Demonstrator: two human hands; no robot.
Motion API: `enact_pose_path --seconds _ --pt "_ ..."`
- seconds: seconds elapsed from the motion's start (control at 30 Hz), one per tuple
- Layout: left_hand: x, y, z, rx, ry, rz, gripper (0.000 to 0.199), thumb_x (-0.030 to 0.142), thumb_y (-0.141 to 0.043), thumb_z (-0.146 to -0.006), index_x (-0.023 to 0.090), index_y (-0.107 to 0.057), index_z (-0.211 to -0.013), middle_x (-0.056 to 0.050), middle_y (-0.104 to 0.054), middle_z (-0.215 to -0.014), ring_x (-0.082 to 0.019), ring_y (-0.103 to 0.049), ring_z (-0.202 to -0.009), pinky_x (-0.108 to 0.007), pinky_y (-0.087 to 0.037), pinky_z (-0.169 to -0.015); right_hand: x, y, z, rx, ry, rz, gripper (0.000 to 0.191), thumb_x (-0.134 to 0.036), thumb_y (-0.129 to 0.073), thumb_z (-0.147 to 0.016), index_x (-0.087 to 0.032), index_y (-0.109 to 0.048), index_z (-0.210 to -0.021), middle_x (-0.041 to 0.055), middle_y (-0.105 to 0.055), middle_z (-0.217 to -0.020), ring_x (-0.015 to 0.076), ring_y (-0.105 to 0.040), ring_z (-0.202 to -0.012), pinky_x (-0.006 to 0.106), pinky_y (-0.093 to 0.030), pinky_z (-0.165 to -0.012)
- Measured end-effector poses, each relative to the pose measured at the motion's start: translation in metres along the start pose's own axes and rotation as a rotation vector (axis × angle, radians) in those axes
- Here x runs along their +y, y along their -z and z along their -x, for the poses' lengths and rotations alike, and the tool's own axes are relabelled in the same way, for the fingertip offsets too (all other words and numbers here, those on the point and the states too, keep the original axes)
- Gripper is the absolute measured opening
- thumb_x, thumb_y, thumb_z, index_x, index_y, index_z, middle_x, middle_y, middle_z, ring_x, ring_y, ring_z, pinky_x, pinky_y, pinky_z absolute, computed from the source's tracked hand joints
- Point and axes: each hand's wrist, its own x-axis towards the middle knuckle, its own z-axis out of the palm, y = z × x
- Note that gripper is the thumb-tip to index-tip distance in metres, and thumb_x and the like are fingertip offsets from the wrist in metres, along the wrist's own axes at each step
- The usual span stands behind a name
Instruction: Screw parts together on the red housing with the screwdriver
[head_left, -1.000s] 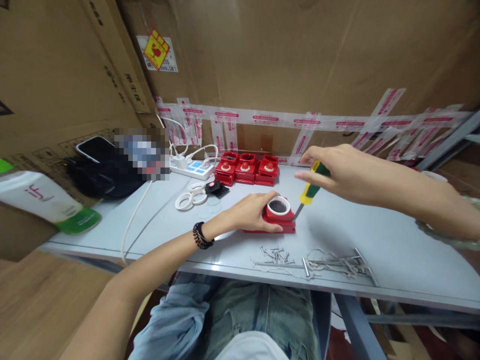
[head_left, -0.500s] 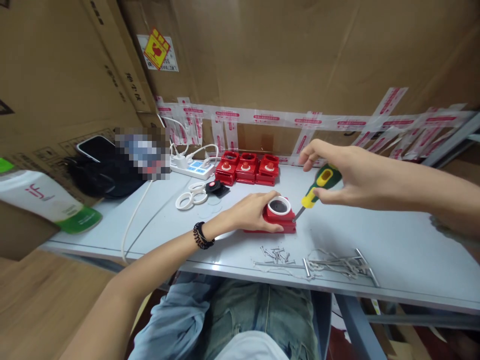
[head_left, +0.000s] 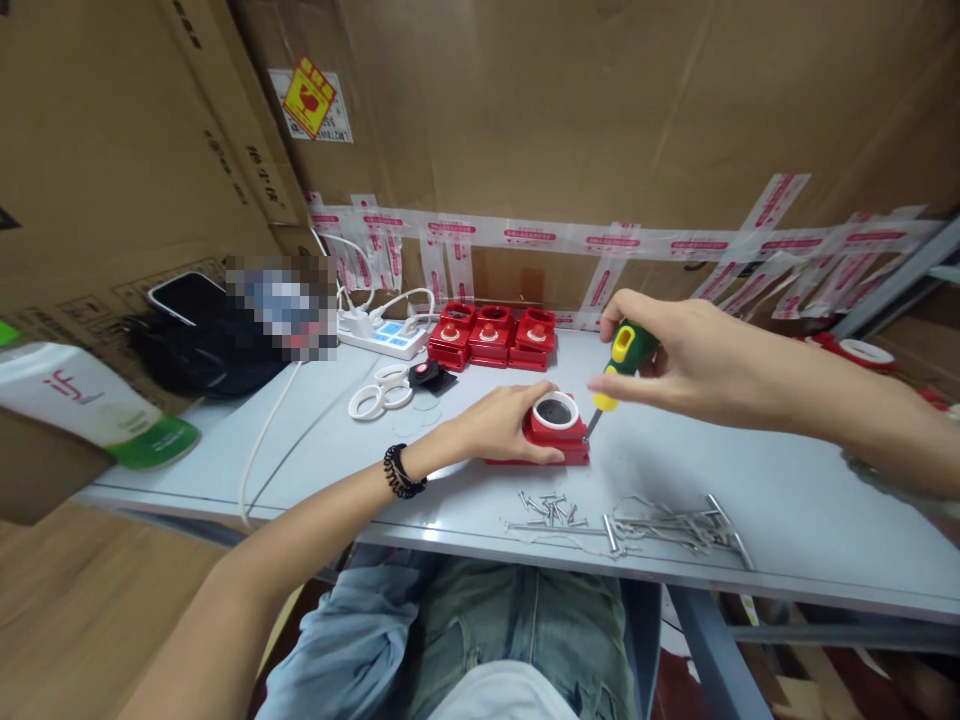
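My left hand (head_left: 508, 425) is closed around the left side of a red housing (head_left: 574, 452) on the table, its thumb along the front. A white ring (head_left: 576, 412) around a dark round window sits on top of that housing. In my right hand (head_left: 660, 350) is a screwdriver (head_left: 624, 345) with a green and yellow handle. Its shaft slants down to the left, and the tip meets the right corner of the housing. Whether a screw sits under the tip is too small to make out. Several loose screws (head_left: 553, 510) lie in front of the housing.
Several metal rods with string (head_left: 675, 528) lie near the table's front edge. Behind stand three red housings (head_left: 489, 338) beside a power strip (head_left: 386, 335). White rings (head_left: 366, 403) and a black part (head_left: 431, 376) lie left. A white-green tube (head_left: 97, 405) stands far left; cardboard backs the table.
My right hand has shifted slightly left and the screwdriver now stands steeper, its handle turned. The tip stays at the housing's corner. My left hand keeps its hold.
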Motion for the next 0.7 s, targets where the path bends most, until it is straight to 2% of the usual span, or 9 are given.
enact_pose_path --seconds 0.1,0.17,0.23,0.33,0.4,0.5,0.57,0.63,0.7 --pt "-0.0002 0.0 0.0001 0.0 -0.009 0.003 0.069 0.053 -0.075 -0.073 0.021 -0.048 -0.128 -0.011 -0.068 -0.119 -0.03 -0.067 -0.101 -0.037 -0.051 -0.084 -0.0034 0.0001 -0.0006 0.04 -0.019 -0.004 0.014 -0.034 -0.053 -0.082 -0.024 -0.05 -0.091 0.0013 -0.066 -0.078 0.0186 -0.057 -0.066 0.033 -0.04 -0.061" --pt "-0.0003 0.0001 0.0001 -0.005 -0.021 0.013 0.068 0.053 -0.075 -0.073 0.02 -0.049 -0.127 -0.011 -0.068 -0.118 -0.03 -0.067 -0.101 -0.037 -0.051 -0.083 -0.0049 0.001 -0.0002 0.024 0.039 -0.058 0.017 -0.028 -0.057 -0.078 -0.024 -0.049 -0.092 0.0014 -0.066 -0.082 0.0191 -0.058 -0.069 0.033 -0.042 -0.063" --pt "0.0 0.0002 0.0002 -0.004 -0.025 0.009 0.067 0.053 -0.075 -0.073 0.02 -0.049 -0.125 -0.011 -0.068 -0.117 -0.03 -0.067 -0.1 -0.037 -0.051 -0.081 -0.0058 0.0017 0.0006 0.003 0.067 -0.08 0.018 -0.029 -0.06 -0.076 -0.024 -0.049 -0.089 0.0022 -0.066 -0.082 0.0196 -0.058 -0.07 0.034 -0.043 -0.063" --pt "0.0005 0.0005 0.0003 0.002 -0.017 -0.001 0.067 0.053 -0.075 -0.073 0.02 -0.049 -0.126 -0.012 -0.068 -0.117 -0.03 -0.067 -0.1 -0.037 -0.051 -0.081 -0.0054 0.0006 0.0017 0.033 0.014 -0.079 0.013 -0.035 -0.056 -0.082 -0.023 -0.051 -0.085 0.0026 -0.066 -0.079 0.019 -0.058 -0.068 0.035 -0.043 -0.063" --pt "0.0005 0.0005 0.0002 0.001 -0.014 0.007 0.068 0.053 -0.075 -0.073 0.02 -0.049 -0.127 -0.012 -0.068 -0.118 -0.03 -0.067 -0.1 -0.037 -0.051 -0.081 -0.0039 -0.0009 0.0021 0.056 0.0 -0.107 0.012 -0.032 -0.054 -0.082 -0.023 -0.053 -0.091 0.0037 -0.068 -0.086 0.0195 -0.06 -0.073 0.035 -0.044 -0.066" --pt "-0.0003 0.0001 0.0001 0.001 -0.019 0.027 0.068 0.052 -0.076 -0.072 0.02 -0.05 -0.126 -0.012 -0.069 -0.117 -0.03 -0.067 -0.101 -0.037 -0.051 -0.082 -0.0011 -0.0026 0.0026 0.028 0.045 -0.145 0.031 -0.029 -0.061 -0.076 -0.023 -0.05 -0.105 0.0065 -0.068 -0.102 0.0219 -0.062 -0.083 0.035 -0.045 -0.069" --pt "-0.0007 -0.0003 0.0001 0.002 -0.018 0.024 0.068 0.052 -0.076 -0.072 0.02 -0.05 -0.126 -0.012 -0.068 -0.118 -0.03 -0.067 -0.101 -0.037 -0.051 -0.083 0.0 -0.0037 0.0025 0.033 0.012 -0.1 0.033 -0.038 -0.063 -0.077 -0.024 -0.05 -0.103 0.0063 -0.068 -0.098 0.0223 -0.06 -0.078 0.035 -0.045 -0.066" --pt "-0.0006 -0.0006 -0.0001 0.005 -0.006 0.011 0.069 0.053 -0.076 -0.072 0.021 -0.049 -0.128 -0.011 -0.068 -0.119 -0.03 -0.067 -0.102 -0.038 -0.051 -0.084 0.0006 -0.0048 0.0022 0.082 -0.067 -0.03 0.03 -0.049 -0.057 -0.081 -0.024 -0.051 -0.096 0.0048 -0.066 -0.085 0.0216 -0.057 -0.07 0.036 -0.043 -0.062" --pt "-0.0002 -0.0008 -0.0003 0.003 0.001 0.006 0.07 0.052 -0.076 -0.072 0.021 -0.048 -0.128 -0.011 -0.068 -0.119 -0.03 -0.067 -0.103 -0.038 -0.051 -0.085 0.0012 -0.0054 0.0024 0.11 -0.094 -0.02 0.027 -0.049 -0.054 -0.084 -0.024 -0.051 -0.095 0.004 -0.065 -0.08 0.0212 -0.057 -0.068 0.035 -0.042 -0.061"
